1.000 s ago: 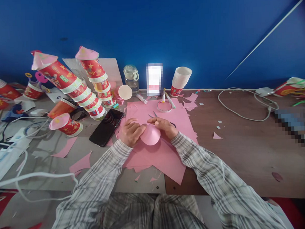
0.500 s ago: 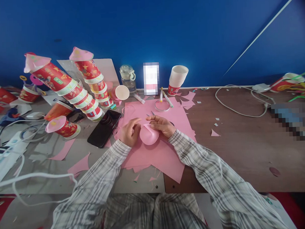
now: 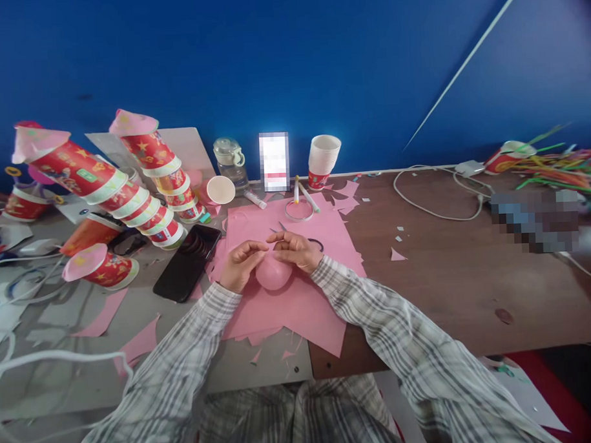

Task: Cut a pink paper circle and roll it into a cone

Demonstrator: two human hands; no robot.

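A rolled piece of pink paper [image 3: 274,275], curved like a cone, is held between my two hands above the pink sheets [image 3: 322,311]. My left hand [image 3: 242,265] has its thumb and fingers pinched at the paper's upper left edge. On the other side, my right hand [image 3: 296,251] grips the upper right edge, its fingertips close to the left ones. Scissors [image 3: 316,244] lie partly hidden behind my right hand. Just beyond them are a round ring [image 3: 299,210] and two markers [image 3: 308,198].
Towers of red paper cups [image 3: 142,143] with pink cone tops stand at the left, near a black phone [image 3: 188,264]. At the back are a water bottle [image 3: 229,162], a glue tube [image 3: 254,199] and stacked cups [image 3: 325,157]. White cables [image 3: 441,218] and paper scraps [image 3: 397,255] lie around.
My left hand has come in to the paper's upper edge and pinches it, close beside my right fingertips. The view has turned a little to the right.
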